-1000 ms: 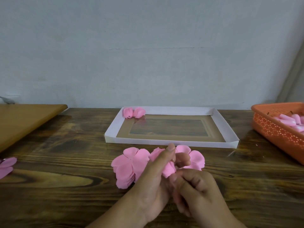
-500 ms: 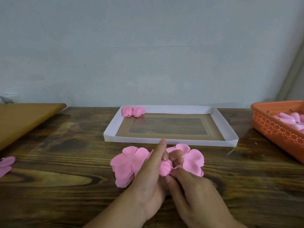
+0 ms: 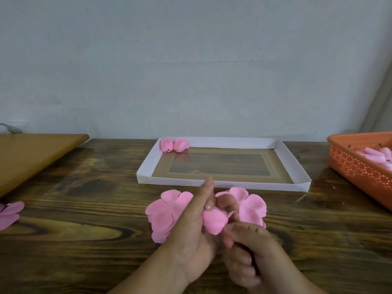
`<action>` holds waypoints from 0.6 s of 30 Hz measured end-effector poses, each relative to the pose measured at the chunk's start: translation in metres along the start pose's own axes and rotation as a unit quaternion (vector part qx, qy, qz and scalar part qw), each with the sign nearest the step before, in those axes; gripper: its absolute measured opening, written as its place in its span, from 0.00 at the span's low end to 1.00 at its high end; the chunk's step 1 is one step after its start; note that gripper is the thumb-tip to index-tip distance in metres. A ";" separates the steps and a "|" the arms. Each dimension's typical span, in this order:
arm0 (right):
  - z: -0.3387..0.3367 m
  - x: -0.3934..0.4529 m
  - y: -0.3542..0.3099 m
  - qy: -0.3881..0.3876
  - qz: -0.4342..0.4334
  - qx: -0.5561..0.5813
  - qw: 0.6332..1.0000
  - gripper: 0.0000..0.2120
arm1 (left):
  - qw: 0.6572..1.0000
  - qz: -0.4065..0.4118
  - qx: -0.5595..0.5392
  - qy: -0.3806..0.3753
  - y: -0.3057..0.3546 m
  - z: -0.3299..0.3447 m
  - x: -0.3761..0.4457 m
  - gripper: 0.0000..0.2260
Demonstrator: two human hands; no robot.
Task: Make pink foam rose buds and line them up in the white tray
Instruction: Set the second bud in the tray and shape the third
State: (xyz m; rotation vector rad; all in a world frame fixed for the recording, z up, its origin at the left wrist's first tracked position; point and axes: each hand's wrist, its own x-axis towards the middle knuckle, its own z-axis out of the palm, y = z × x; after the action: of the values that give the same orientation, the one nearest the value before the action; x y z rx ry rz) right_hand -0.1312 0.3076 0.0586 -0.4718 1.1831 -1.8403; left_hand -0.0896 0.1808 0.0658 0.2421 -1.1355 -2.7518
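Pink petal (image 3: 9, 214) at far-left table edge; petal stack (image 3: 165, 213) nr centre; left hand (image 3: 195, 236) & right hand (image 3: 250, 251) both pinch a half-rolled foam bud (image 3: 214, 221); 2 finished buds (image 3: 174, 144) in white tray (image 3: 297, 166) back-left corner; orange basket (image 3: 360, 168) far right.
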 end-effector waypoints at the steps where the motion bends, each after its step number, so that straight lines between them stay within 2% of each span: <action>1: 0.001 0.002 0.001 -0.006 0.018 0.029 0.999 0.11 | 1.000 0.008 0.015 0.005 0.001 0.000 0.000 0.23; 3: 0.003 0.003 0.005 0.000 0.001 -0.035 0.999 0.12 | 0.999 0.005 0.042 0.031 0.002 0.000 0.001 0.23; 4: 0.003 0.002 0.007 0.013 -0.038 -0.131 0.991 0.12 | 0.998 -0.004 0.046 0.049 0.002 0.000 0.002 0.23; 5: 0.001 0.001 0.010 0.033 -0.090 -0.251 0.963 0.13 | 0.997 -0.015 0.044 0.067 0.002 0.001 0.003 0.22; 6: -0.002 0.000 0.011 0.061 -0.157 -0.376 0.911 0.12 | 0.996 -0.026 0.039 0.082 0.002 0.001 0.004 0.23; 7: -0.007 -0.001 0.013 0.079 -0.229 -0.490 0.838 0.12 | 0.995 -0.031 0.032 0.094 0.001 0.001 0.005 0.23; 8: -0.010 -0.001 0.013 0.086 -0.281 -0.580 0.759 0.10 | 0.994 -0.034 0.025 0.102 0.000 0.000 0.006 0.23; 9: -0.011 -0.002 0.013 0.090 -0.304 -0.640 0.700 0.09 | 0.993 -0.036 0.018 0.107 -0.001 0.001 0.007 0.24; 10: -0.012 -0.002 0.012 0.093 -0.313 -0.672 0.665 0.09 | 0.993 -0.034 0.017 0.110 -0.002 0.000 0.008 0.23; 11: -0.012 -0.002 0.012 0.097 -0.315 -0.686 0.649 0.10 | 0.993 -0.028 0.022 0.109 -0.003 0.000 0.008 0.23; 12: -0.010 -0.002 0.012 0.087 -0.301 -0.674 0.669 0.11 | 0.994 -0.020 0.030 0.105 -0.004 -0.001 0.009 0.23; 13: -0.008 -0.001 0.012 0.075 -0.285 -0.640 0.710 0.12 | 0.994 -0.015 0.037 0.098 -0.005 -0.001 0.008 0.23; 16: -0.003 -0.002 0.008 0.045 -0.205 -0.455 0.865 0.15 | 0.997 -0.001 0.018 0.078 -0.005 0.000 0.006 0.22; 18: 0.002 -0.002 0.004 0.044 -0.114 -0.299 0.947 0.17 | 0.998 0.012 -0.008 0.058 -0.006 0.001 0.005 0.23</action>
State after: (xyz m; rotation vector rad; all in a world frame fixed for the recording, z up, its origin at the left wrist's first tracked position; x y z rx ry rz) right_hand -0.1271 0.3078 0.0566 -0.9011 1.8197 -1.6764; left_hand -0.0947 0.1846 0.0619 0.3773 -1.0786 -2.6865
